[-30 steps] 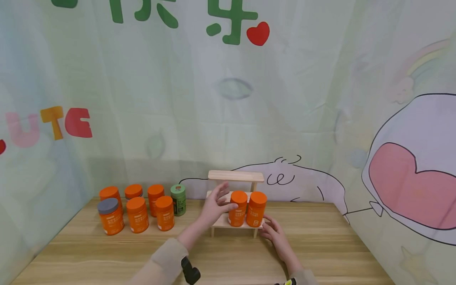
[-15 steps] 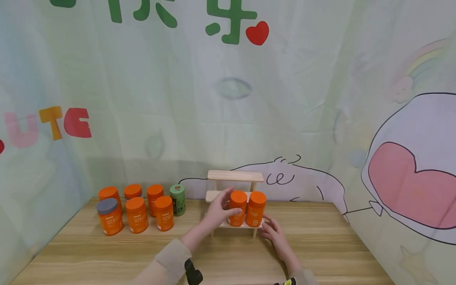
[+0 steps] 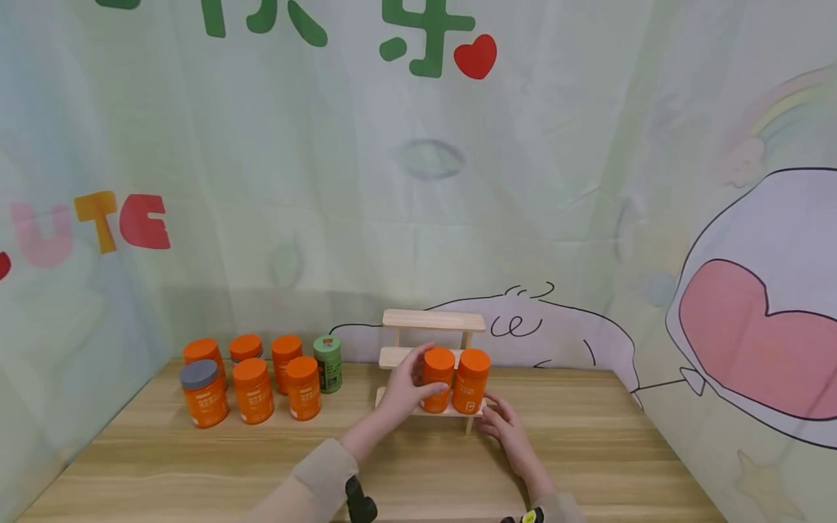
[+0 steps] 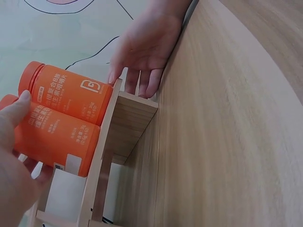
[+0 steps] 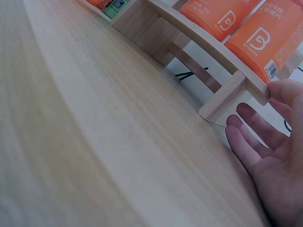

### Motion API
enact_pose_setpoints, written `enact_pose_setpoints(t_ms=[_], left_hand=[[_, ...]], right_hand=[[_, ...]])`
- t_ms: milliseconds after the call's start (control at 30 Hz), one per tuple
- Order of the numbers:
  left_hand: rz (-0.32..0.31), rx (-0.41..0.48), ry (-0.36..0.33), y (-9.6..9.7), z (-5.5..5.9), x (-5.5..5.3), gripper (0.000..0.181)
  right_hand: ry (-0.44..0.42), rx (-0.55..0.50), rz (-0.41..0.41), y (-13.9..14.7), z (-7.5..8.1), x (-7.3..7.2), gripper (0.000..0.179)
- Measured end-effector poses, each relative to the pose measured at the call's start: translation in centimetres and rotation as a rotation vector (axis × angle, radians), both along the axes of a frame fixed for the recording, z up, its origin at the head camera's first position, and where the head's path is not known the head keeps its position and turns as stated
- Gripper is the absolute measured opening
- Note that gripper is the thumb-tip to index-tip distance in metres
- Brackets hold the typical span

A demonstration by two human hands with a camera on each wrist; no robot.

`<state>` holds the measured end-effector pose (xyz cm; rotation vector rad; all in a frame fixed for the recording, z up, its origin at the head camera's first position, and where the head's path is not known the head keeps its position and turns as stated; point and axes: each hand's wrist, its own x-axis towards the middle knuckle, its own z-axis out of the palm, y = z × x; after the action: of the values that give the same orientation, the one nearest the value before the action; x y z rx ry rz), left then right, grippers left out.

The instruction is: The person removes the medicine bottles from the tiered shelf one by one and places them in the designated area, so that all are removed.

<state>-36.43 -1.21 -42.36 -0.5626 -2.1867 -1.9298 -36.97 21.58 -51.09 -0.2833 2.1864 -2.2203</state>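
A small wooden three-step display shelf (image 3: 434, 319) stands on the table. Two orange jars (image 3: 472, 379) with orange lids are side by side and upright on its lowest step. My left hand (image 3: 402, 392) grips the left orange jar (image 4: 61, 135), thumb across its front and fingers around the far side. In the left wrist view the jars touch or nearly touch. At the right end of the lowest step, my right hand (image 3: 513, 436) touches the board's edge with the thumb, its other fingers loosely bent and holding nothing in the right wrist view (image 5: 270, 142).
Left of the shelf stand several orange jars (image 3: 252, 392), one with a grey lid (image 3: 203, 396), and a green jar (image 3: 328, 365) closest to the shelf. A printed cloth backdrop (image 3: 314, 218) rises behind the wood-grain table (image 3: 229, 472).
My left hand has moved right from beside the left jar and closed its fingers around it. The right hand stays at the shelf's end, and the jars have not visibly shifted.
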Motion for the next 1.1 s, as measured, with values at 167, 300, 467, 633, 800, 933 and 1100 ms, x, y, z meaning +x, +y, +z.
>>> enact_pose_setpoints(t_ms=[167, 300, 467, 633, 800, 933, 1100], left_hand=[[-0.003, -0.018, 0.002, 0.13, -0.24, -0.05, 0.073], [0.002, -0.016, -0.01, 0.26, -0.29, -0.02, 0.073], [0.019, -0.015, -0.002, 0.35, -0.47, -0.04, 0.071], [0.035, 0.001, 0.0, 0.37, -0.41, 0.11, 0.07], [0.053, -0.001, -0.003, 0.28, -0.31, 0.33, 0.069], [0.068, -0.011, 0.003, 0.05, -0.41, 0.55, 0.069], [0.1, -0.02, 0.005, -0.4, -0.6, 0.75, 0.069]], right_hand=[[0.01, -0.012, 0.003, 0.0, 0.09, 0.04, 0.053], [0.006, -0.004, -0.007, -0.02, 0.16, 0.04, 0.052], [-0.001, -0.005, -0.015, -0.07, 0.24, 0.07, 0.052], [-0.01, 0.0, -0.006, 0.01, 0.15, -0.01, 0.054], [-0.009, 0.008, -0.004, 0.03, 0.13, -0.03, 0.054], [-0.022, 0.012, -0.018, 0.0, 0.15, -0.04, 0.053], [-0.035, 0.012, -0.023, -0.09, 0.15, 0.01, 0.053]])
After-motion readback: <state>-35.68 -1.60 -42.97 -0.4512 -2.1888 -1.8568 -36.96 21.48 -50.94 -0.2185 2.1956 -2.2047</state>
